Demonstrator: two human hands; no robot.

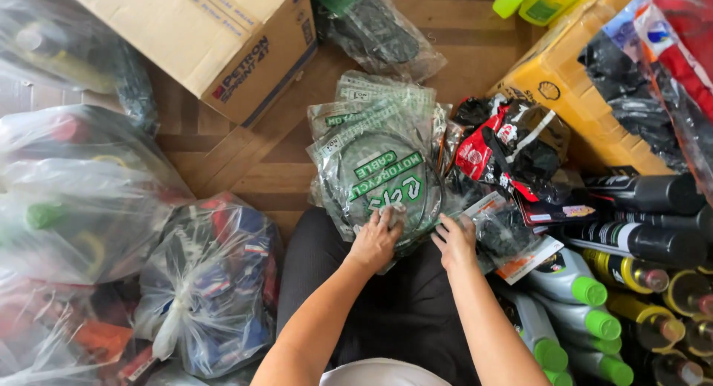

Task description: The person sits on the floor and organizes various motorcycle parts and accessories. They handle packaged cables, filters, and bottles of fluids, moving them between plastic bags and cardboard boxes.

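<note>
Sorting step, looks like: left hand [375,241] fingers curled, pressing top clear cable packet [386,180] of stack on lap/floor. Right hand [454,241] pinching packet edge. Next prob. needs firm grip w/ both hands. Green-capped bottles [572,289] beside.

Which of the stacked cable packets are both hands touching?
The top cable packet: left hand and right hand rest on its near edge; others fan out underneath.
</note>
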